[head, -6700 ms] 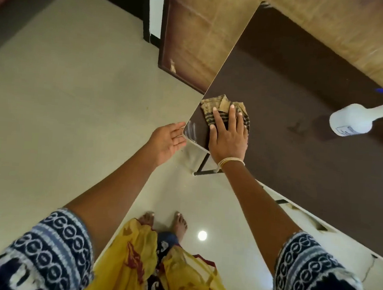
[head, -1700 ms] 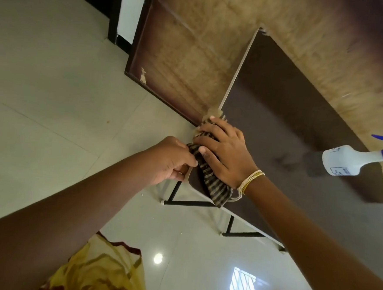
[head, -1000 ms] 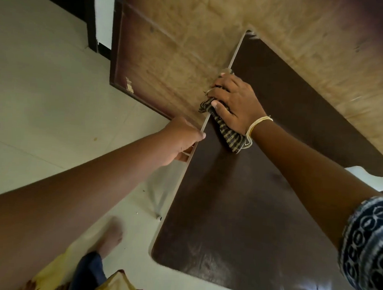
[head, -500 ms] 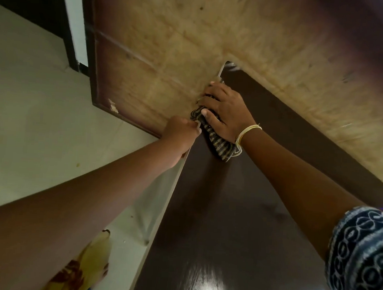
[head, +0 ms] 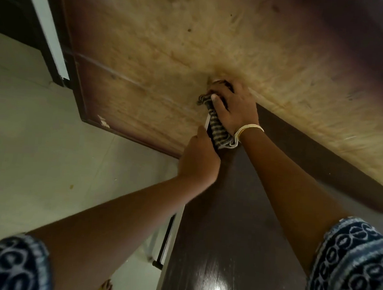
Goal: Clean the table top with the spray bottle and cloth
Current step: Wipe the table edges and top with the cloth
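The table top shows gloss at the near end. The left hand is curled on the left edge. Since a second ago, the cloth has been carried to the far left corner; edge wiping appears nearly complete. It is bunched beneath the right hand, fingers curled around it.

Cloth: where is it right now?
Head view, upper centre: the striped cloth is gripped under the right hand at the far left edge of the dark table top, just beyond the left hand.
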Motion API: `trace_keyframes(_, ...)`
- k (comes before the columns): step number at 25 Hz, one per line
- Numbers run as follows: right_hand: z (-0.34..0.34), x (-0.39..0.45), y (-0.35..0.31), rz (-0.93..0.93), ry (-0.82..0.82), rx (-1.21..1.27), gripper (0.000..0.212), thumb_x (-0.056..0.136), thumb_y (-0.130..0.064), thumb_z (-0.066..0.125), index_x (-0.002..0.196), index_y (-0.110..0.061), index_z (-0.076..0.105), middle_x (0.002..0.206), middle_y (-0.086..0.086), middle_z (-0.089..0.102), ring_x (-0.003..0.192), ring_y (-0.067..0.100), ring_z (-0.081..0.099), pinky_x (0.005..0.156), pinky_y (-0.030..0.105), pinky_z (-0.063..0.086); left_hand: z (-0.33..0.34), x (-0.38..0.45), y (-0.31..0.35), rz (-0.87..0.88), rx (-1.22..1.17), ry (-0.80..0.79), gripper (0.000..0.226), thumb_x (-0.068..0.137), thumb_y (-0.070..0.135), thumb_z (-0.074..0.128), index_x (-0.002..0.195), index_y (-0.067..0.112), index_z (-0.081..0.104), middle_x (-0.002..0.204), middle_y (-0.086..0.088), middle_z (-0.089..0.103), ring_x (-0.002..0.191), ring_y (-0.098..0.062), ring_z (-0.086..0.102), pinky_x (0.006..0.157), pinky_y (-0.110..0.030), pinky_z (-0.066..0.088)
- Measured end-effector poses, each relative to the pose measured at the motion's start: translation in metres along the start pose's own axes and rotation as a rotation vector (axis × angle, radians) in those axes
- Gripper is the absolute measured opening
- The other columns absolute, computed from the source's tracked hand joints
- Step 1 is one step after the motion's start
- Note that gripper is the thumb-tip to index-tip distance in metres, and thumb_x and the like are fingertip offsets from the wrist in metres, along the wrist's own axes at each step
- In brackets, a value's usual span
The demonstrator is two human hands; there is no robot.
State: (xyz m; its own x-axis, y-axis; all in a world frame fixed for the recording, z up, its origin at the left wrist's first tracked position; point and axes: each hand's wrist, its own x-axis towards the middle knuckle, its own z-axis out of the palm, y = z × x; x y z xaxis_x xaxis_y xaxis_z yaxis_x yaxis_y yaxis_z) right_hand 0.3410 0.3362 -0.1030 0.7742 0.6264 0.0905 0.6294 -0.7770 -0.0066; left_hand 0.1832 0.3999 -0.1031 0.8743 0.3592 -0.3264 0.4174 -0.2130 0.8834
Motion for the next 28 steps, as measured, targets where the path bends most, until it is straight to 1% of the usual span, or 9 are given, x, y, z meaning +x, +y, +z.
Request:
trace_keyframes(4, -0.009, 0.012, 0.023, 0.641, -0.076, 0.005, 0.055, 0.097, -0.055, 0.028, 0.126, -0.021, 0.062, 0.134, 0.013, 0.056, 0.126, 0.033, 0.047, 0.105, 0.046, 0.029, 0.007, 0.005, -0.002, 0.089, 0.078, 0.073, 0.048, 0.099, 0.011, 0.038, 0.146, 0.008, 0.029, 0.121, -0.014, 0.059, 0.106, -0.03, 0.061, 0.077, -0.038, 0.05)
trace_keyframes(7, -0.012, 0.018, 0.035, 0.745, -0.093, -0.015, 0.06, 0.097, -0.051, 0.029, 0.108, -0.008, 0.07, 0.116, 0.021, 0.065, 0.111, 0.038, 0.057, 0.094, 0.041, 0.038, 0.008, 0.015, -0.007, 0.157, 0.112, 0.094, 0.047, 0.1, 0.013, 0.037, 0.146, 0.008, 0.029, 0.11, -0.015, 0.063, 0.099, -0.031, 0.063, 0.069, -0.034, 0.043)
trace_keyframes(9, -0.012, 0.022, 0.03, 0.691, -0.075, -0.012, 0.058, 0.099, -0.045, 0.03, 0.105, -0.001, 0.068, 0.111, 0.025, 0.065, 0.105, 0.04, 0.059, 0.083, 0.037, 0.041, 0.008, 0.013, -0.008, 0.182, 0.083, 0.122, 0.046, 0.101, 0.013, 0.035, 0.146, 0.008, 0.032, 0.104, -0.014, 0.065, 0.095, -0.029, 0.064, 0.066, -0.03, 0.039)
trace_keyframes(12, -0.01, 0.027, 0.02, 0.44, -0.069, -0.007, 0.052, 0.103, -0.042, 0.03, 0.11, -0.005, 0.065, 0.108, 0.023, 0.066, 0.103, 0.04, 0.06, 0.076, 0.035, 0.037, 0.006, 0.013, -0.007, 0.178, 0.029, 0.119, 0.043, 0.102, 0.014, 0.033, 0.145, 0.008, 0.035, 0.098, -0.014, 0.066, 0.09, -0.028, 0.064, 0.064, -0.03, 0.04)
trace_keyframes(15, -0.009, 0.026, 0.013, 0.097, -0.127, 0.077, 0.046, 0.102, -0.045, 0.031, 0.13, -0.02, 0.058, 0.126, 0.012, 0.061, 0.116, 0.033, 0.054, 0.089, 0.036, 0.041, 0.006, 0.013, -0.006, 0.171, 0.008, 0.101, 0.044, 0.101, 0.012, 0.034, 0.144, 0.01, 0.036, 0.096, -0.012, 0.065, 0.088, -0.026, 0.063, 0.064, -0.033, 0.043)
trace_keyframes(18, -0.01, 0.012, 0.007, -0.187, -0.145, 0.041, 0.047, 0.097, -0.048, 0.032, 0.124, -0.027, 0.064, 0.138, 0.007, 0.052, 0.127, 0.032, 0.045, 0.101, 0.05, 0.039, 0.005, 0.014, -0.008, 0.189, -0.034, 0.091, 0.038, 0.1, 0.012, 0.035, 0.136, 0.011, 0.043, 0.092, -0.009, 0.064, 0.083, -0.025, 0.064, 0.062, -0.036, 0.046)
trace_keyframes(20, -0.01, -0.013, -0.001, -0.231, -0.089, 0.085, 0.043, 0.098, -0.043, 0.035, 0.118, -0.026, 0.068, 0.146, 0.005, 0.047, 0.141, 0.032, 0.032, 0.11, 0.052, 0.03, 0.005, 0.014, -0.009, 0.205, -0.051, 0.114, 0.034, 0.1, 0.014, 0.035, 0.131, 0.009, 0.047, 0.092, -0.009, 0.066, 0.079, -0.024, 0.064, 0.063, -0.041, 0.052)
trace_keyframes(23, -0.007, -0.056, -0.009, -0.241, -0.036, 0.17, 0.042, 0.1, -0.036, 0.034, 0.13, -0.026, 0.062, 0.153, 0.004, 0.039, 0.147, 0.028, 0.022, 0.116, 0.049, 0.025, 0.005, 0.011, -0.01, 0.198, -0.02, 0.131, 0.027, 0.099, 0.012, 0.035, 0.119, 0.005, 0.052, 0.089, -0.009, 0.066, 0.075, -0.022, 0.064, 0.063, -0.039, 0.054)
trace_keyframes(28, -0.009, -0.024, 0.013, -0.158, -0.067, 0.093, 0.046, 0.099, -0.046, 0.035, 0.139, -0.032, 0.051, 0.154, 0.004, 0.035, 0.14, 0.028, 0.035, 0.112, 0.045, 0.033, 0.005, 0.014, -0.008, 0.204, 0.052, 0.109, 0.028, 0.099, 0.012, 0.035, 0.122, 0.005, 0.05, 0.079, -0.006, 0.061, 0.07, -0.026, 0.062, 0.055, -0.034, 0.044)
